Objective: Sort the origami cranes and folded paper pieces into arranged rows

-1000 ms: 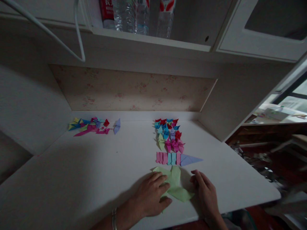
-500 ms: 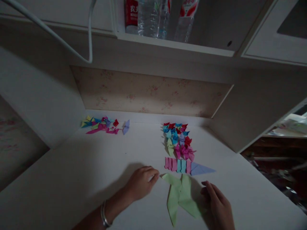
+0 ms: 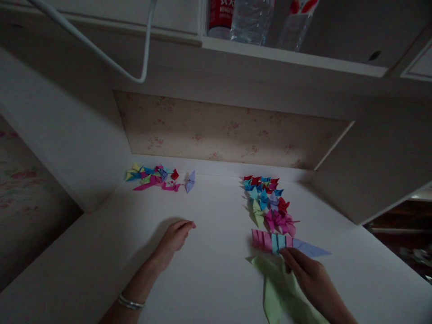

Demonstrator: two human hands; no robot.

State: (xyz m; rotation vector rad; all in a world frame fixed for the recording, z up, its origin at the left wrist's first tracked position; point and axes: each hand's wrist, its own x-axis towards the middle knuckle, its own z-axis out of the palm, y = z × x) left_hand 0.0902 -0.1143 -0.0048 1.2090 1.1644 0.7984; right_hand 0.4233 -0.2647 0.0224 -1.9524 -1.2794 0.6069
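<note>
A pale green folded paper figure (image 3: 274,288) lies near the front of the white desk (image 3: 216,279). My right hand (image 3: 308,279) rests flat on it, fingers stretched toward a row of small pink and blue folded pieces (image 3: 272,240) and a lilac paper triangle (image 3: 310,248). My left hand (image 3: 175,237) hovers over bare desk to the left, fingers loosely extended and holding nothing, pointing toward a far-left pile of colourful origami pieces (image 3: 153,176). A bracelet sits on the left wrist.
A cluster of red, blue, green and pink origami pieces (image 3: 268,200) lies behind the row. A lilac crane (image 3: 191,181) stands by the left pile. Bottles (image 3: 251,20) stand on a shelf above. Side walls enclose the desk; a white cable (image 3: 101,49) hangs overhead.
My left hand left the green paper and moved left and forward over bare desk. My right hand slid onto the green paper. The view swung left.
</note>
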